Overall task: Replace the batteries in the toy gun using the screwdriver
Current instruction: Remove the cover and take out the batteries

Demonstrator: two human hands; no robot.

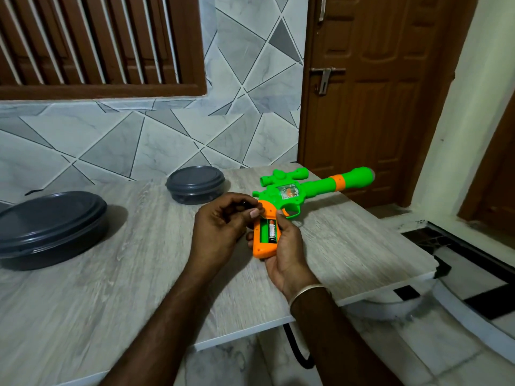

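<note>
orange grip of the toy gun [289, 192] is sitting in my right hand [288, 253], fingers wrapping it, barrel pointing away over the table [111, 288]. one battery [272, 232] is showing in the open compartment. my left hand [220, 227] is curling round a small dark object [245, 203] beside the grip.

Large grey lidded bowl [50, 218], smaller one [195, 185] — both on table [111, 288].

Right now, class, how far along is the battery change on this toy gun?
Done: compartment open, one battery seated. In hand: right hand grips the toy gun; left hand pinches a dark item, unclear what. Left: fill the empty slot, refit the cover.
</note>
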